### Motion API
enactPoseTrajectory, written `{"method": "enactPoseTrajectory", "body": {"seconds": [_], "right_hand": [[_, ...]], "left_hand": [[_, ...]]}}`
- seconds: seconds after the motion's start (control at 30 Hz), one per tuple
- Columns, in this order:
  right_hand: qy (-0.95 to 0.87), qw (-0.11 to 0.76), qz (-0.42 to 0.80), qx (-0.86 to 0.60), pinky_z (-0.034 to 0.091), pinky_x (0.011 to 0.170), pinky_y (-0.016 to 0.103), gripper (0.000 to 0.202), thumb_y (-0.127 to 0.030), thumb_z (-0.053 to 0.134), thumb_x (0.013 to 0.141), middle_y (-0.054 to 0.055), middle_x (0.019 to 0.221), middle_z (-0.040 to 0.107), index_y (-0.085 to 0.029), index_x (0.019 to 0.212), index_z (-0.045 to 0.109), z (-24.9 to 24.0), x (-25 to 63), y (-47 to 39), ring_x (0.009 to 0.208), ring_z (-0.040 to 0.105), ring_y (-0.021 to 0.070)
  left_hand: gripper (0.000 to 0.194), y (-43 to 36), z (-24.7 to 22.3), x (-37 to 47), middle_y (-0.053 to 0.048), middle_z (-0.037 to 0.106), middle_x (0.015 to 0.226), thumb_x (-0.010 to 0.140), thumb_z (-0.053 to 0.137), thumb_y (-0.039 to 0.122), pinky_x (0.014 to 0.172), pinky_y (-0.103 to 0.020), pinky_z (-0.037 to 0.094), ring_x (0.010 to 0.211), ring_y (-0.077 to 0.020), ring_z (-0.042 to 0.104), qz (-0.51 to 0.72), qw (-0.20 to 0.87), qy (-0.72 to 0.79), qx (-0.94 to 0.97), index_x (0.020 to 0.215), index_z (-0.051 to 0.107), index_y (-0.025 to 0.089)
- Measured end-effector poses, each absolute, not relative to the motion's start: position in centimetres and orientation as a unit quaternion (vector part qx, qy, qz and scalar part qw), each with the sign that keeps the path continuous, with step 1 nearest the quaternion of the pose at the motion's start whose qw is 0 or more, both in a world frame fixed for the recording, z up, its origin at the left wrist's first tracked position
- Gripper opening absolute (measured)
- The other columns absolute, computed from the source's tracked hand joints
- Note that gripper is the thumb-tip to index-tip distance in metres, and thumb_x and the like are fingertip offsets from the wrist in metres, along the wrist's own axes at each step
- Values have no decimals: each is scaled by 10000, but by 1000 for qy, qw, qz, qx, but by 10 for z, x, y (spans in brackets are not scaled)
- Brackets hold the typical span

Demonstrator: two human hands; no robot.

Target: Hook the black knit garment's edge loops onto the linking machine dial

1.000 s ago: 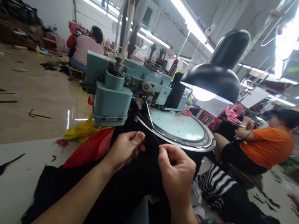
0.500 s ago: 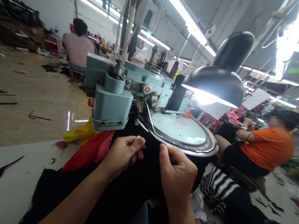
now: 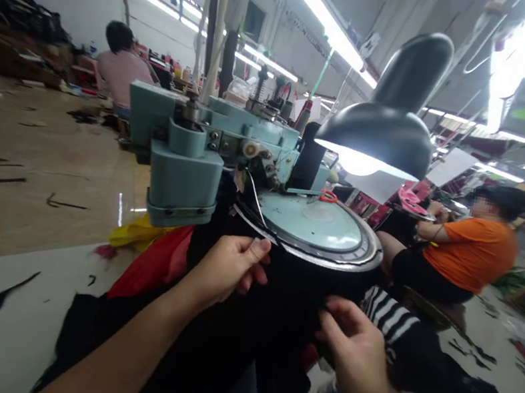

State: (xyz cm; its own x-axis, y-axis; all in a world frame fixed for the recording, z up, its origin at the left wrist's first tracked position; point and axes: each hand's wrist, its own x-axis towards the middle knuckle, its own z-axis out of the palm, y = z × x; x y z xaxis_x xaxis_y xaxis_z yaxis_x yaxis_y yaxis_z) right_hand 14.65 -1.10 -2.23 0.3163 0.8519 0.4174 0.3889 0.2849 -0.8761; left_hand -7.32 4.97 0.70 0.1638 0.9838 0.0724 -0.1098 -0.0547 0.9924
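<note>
A pale green linking machine (image 3: 183,179) stands ahead of me, with a round dial (image 3: 313,222) ringed by fine metal points. Black knit fabric (image 3: 283,308) hangs from the dial's front rim down over my lap. My left hand (image 3: 243,264) pinches the black fabric at the near rim, thumb against forefinger. A white strand (image 3: 256,199) runs from the machine head down to the rim near those fingertips. Lower and to the right, my right hand (image 3: 351,341) is beside the hanging fabric, its fingers bent and slightly apart. Whether its fingertips touch the cloth is hard to see.
A black lamp (image 3: 380,132) shines over the dial, where red-handled scissors (image 3: 328,196) lie. Red cloth (image 3: 154,262) and yellow cloth (image 3: 137,233) lie at left. Striped black-and-white knitwear (image 3: 389,314) lies at right. A co-worker in orange (image 3: 479,252) sits beyond; another person (image 3: 122,70) sits back left.
My right hand has left the dial's rim and moved down and right, its fingers loosening. My left hand has shifted slightly right along the rim. The view has turned a little.
</note>
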Motion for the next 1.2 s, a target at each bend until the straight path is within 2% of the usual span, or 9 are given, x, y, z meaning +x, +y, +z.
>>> {"method": "enactPoseTrajectory", "body": {"seconds": [0.1,0.2,0.4,0.7,0.83,0.9,1.0,1.07,1.2], "right_hand": [[-574,575,306,-497,515,532,243,223,-373,712,786,24,819,693,-205,934,718,-10,143,-17,634,628,155],[-663,550,165,-480,543,655,248,221,-273,723,806,12,817,733,-235,1020,763,9,116,-7,697,655,153],[-635,616,35,-465,563,728,271,117,-264,690,867,27,823,777,-199,863,787,12,97,10,744,730,185],[-605,625,-22,-492,480,613,234,154,-265,726,842,-14,640,671,-177,717,706,18,95,10,583,616,123],[-576,632,-65,-515,510,665,260,151,-312,722,839,11,711,670,-176,778,698,0,121,12,662,631,149],[-569,619,-34,-540,522,634,269,168,-332,725,814,36,762,673,-176,759,692,-13,146,9,697,639,171],[-566,612,197,-516,501,499,249,220,-385,655,854,39,777,673,-180,773,656,-21,176,2,614,629,160],[-576,599,278,-482,505,498,238,204,-390,649,867,20,753,674,-187,849,663,-14,177,-3,585,622,145],[-682,558,145,-450,565,674,245,171,-269,745,811,22,877,766,-229,975,768,13,150,-2,747,702,162]], "left_hand": [[591,40,7,-66,-25,613,508,699,697,710,339,-162,343,364,-79,457,529,560,422,478,746,618,126],[579,29,3,-57,-10,599,501,700,708,697,351,-152,333,365,-69,456,580,547,415,438,738,611,128],[533,32,-3,-55,-32,624,530,743,705,650,326,-159,279,368,-71,446,565,498,433,495,747,654,120],[519,25,-1,-40,-21,619,526,815,631,655,329,-169,274,362,-72,437,543,487,424,537,752,650,140],[560,34,-3,-32,-41,628,532,787,631,693,333,-177,264,373,-83,450,515,507,407,559,739,666,136],[569,40,-3,-31,-45,625,523,774,640,697,332,-175,248,368,-79,436,510,511,414,554,719,664,131],[568,40,-3,-29,-43,631,521,786,631,697,347,-167,278,369,-79,451,498,526,419,547,734,649,132],[563,34,-3,-27,-33,629,519,782,635,701,346,-165,295,368,-84,466,506,533,426,528,753,635,139],[546,21,-8,-22,-15,611,509,784,640,693,322,-166,285,357,-87,465,545,529,426,491,767,619,148]]}}
